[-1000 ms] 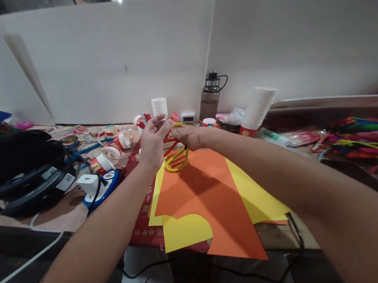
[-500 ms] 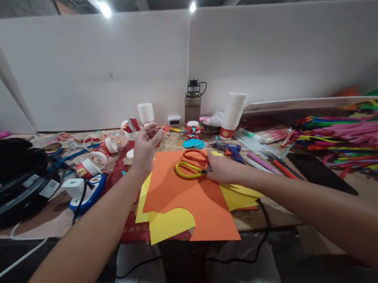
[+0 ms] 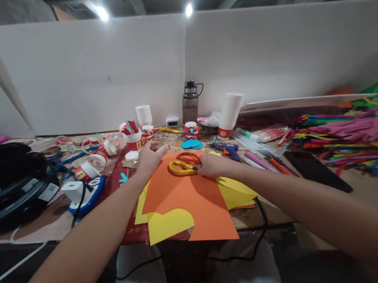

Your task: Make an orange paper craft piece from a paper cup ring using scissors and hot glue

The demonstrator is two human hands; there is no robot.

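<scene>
My right hand [image 3: 210, 164] is closed around the blade end of a pair of scissors [image 3: 183, 171]; their red and yellow handle loops point left. They are over an orange sheet of paper [image 3: 200, 205] with a curved cut-out in its near edge. Yellow paper [image 3: 168, 225] shows beneath through the gap. By the orange sheet's far left corner, my left hand [image 3: 150, 158] has thumb and fingers together on a small red piece [image 3: 168, 147], mostly hidden. Blue paper discs [image 3: 191, 144] lie just beyond the sheets.
A paper cup with red strips [image 3: 133, 142], a water bottle [image 3: 189, 104] and a cup stack [image 3: 230, 113] stand at the back. To the right are a glue gun [image 3: 231, 151], a phone [image 3: 318, 171] and pipe cleaners [image 3: 348, 132]. A blue-white power strip [image 3: 90, 198] sits left.
My left hand has come down and nearer, toward the orange sheet, with the red piece. My right hand and the scissors have shifted slightly left.
</scene>
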